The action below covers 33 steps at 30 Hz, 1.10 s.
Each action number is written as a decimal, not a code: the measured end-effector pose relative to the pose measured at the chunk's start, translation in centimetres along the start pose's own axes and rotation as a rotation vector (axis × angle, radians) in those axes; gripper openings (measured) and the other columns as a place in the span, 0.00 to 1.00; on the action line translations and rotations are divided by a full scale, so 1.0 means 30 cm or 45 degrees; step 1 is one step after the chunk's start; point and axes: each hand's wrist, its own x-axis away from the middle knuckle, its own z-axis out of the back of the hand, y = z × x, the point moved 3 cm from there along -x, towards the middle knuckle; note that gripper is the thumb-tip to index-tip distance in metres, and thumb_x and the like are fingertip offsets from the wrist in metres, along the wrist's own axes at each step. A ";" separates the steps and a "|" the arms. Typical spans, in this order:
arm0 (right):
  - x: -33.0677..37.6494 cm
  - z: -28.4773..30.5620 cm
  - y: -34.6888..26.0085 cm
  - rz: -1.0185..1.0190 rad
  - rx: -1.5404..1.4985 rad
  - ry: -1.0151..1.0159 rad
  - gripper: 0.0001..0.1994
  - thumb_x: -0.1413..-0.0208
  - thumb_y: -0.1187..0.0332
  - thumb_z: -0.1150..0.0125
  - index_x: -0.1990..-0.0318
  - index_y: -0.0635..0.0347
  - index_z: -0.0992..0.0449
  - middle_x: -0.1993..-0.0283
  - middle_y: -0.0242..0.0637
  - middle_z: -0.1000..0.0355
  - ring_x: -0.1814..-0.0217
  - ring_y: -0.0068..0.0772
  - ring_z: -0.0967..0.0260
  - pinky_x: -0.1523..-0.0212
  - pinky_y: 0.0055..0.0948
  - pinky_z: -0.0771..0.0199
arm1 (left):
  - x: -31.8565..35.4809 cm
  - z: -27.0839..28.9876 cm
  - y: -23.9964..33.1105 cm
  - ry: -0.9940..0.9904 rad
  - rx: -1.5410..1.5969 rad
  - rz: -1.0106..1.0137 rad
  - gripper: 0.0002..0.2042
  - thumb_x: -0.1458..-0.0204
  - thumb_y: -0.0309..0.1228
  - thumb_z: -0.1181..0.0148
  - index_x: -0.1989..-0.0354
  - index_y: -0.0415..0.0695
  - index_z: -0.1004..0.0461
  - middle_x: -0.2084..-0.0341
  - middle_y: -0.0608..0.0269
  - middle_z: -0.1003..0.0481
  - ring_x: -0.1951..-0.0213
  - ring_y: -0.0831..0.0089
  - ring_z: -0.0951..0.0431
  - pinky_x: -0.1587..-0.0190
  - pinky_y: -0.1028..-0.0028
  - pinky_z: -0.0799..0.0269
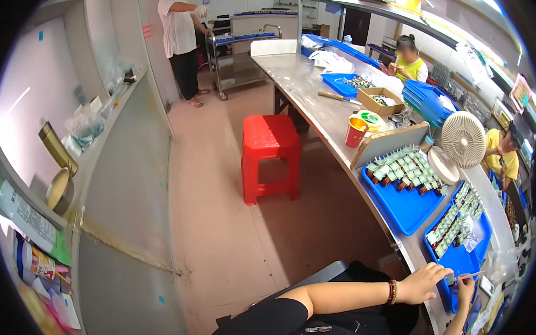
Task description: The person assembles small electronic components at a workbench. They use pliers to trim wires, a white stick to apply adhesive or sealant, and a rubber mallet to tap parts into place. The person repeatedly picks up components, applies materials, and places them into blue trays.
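Note:
My left hand (424, 283), with a beaded bracelet on its wrist, reaches over the near edge of a blue tray (458, 257). Its fingers are apart and stretched toward my other hand, with no held thing visible. My right hand (465, 291) is closed on a thin pale stick (472, 274), its fingertips close to those of my left hand. Small green circuit boards (450, 233) stand in rows in this tray, beside a clear plastic bag (470, 235). Another blue tray (405, 205) behind it bears more rows of boards with brown parts.
A beige fan (464, 139) and a wooden board (393, 143) stand behind the trays. Farther along the bench are a red cup (356, 132) and a cardboard box (379, 101). A red stool (271, 159) stands in the aisle. Other people sit across the bench; one stands by a cart (242, 57).

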 end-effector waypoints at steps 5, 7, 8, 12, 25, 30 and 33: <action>0.057 0.007 -0.063 0.018 -0.040 -0.018 0.02 0.52 0.72 0.44 0.71 0.59 0.31 0.77 0.30 0.33 0.78 0.21 0.35 0.80 0.20 0.37 | -0.052 -0.047 -0.043 -0.006 -0.007 0.024 0.34 0.64 0.25 0.36 0.45 0.40 0.45 0.52 0.51 0.39 0.48 0.54 0.41 0.45 0.62 0.44; 0.053 0.042 -0.038 0.272 0.007 -0.089 0.03 0.53 0.73 0.43 0.74 0.61 0.30 0.78 0.31 0.32 0.78 0.21 0.36 0.77 0.21 0.37 | -0.084 -0.082 -0.044 -0.046 0.046 0.013 0.34 0.63 0.25 0.36 0.45 0.40 0.46 0.52 0.51 0.39 0.48 0.53 0.41 0.46 0.62 0.44; 0.055 0.060 -0.021 0.387 0.040 -0.118 0.03 0.54 0.74 0.42 0.75 0.62 0.30 0.78 0.31 0.32 0.77 0.21 0.36 0.76 0.22 0.36 | -0.094 -0.085 -0.052 -0.039 0.019 -0.017 0.33 0.63 0.25 0.37 0.45 0.39 0.45 0.52 0.50 0.38 0.48 0.52 0.40 0.45 0.61 0.44; 0.108 -0.019 -0.267 0.362 0.273 -0.092 0.08 0.54 0.68 0.39 0.77 0.64 0.26 0.77 0.37 0.29 0.76 0.25 0.34 0.71 0.26 0.35 | -0.132 -0.075 -0.120 -0.025 0.007 0.060 0.28 0.61 0.28 0.39 0.48 0.38 0.39 0.52 0.50 0.36 0.48 0.53 0.38 0.46 0.61 0.44; 0.117 0.039 -0.190 0.302 -0.148 -0.301 0.08 0.49 0.68 0.45 0.65 0.61 0.26 0.70 0.41 0.26 0.68 0.37 0.27 0.65 0.30 0.30 | -0.377 -0.253 -0.207 -0.237 -0.039 0.109 0.25 0.61 0.26 0.38 0.50 0.44 0.35 0.58 0.56 0.30 0.53 0.61 0.32 0.51 0.67 0.37; 0.117 0.056 -0.193 0.354 0.013 -0.218 0.07 0.48 0.67 0.47 0.65 0.59 0.30 0.72 0.45 0.27 0.69 0.45 0.28 0.68 0.35 0.31 | -0.396 -0.347 -0.237 -0.411 -0.289 0.226 0.29 0.66 0.30 0.34 0.50 0.43 0.36 0.62 0.54 0.29 0.55 0.55 0.33 0.52 0.64 0.37; 0.117 0.073 -0.186 0.388 -0.070 -0.163 0.06 0.48 0.68 0.47 0.66 0.61 0.29 0.72 0.45 0.28 0.70 0.45 0.29 0.68 0.34 0.31 | -0.396 -0.348 -0.265 -0.427 -0.153 0.334 0.28 0.63 0.25 0.36 0.49 0.44 0.37 0.60 0.57 0.29 0.56 0.59 0.31 0.52 0.67 0.36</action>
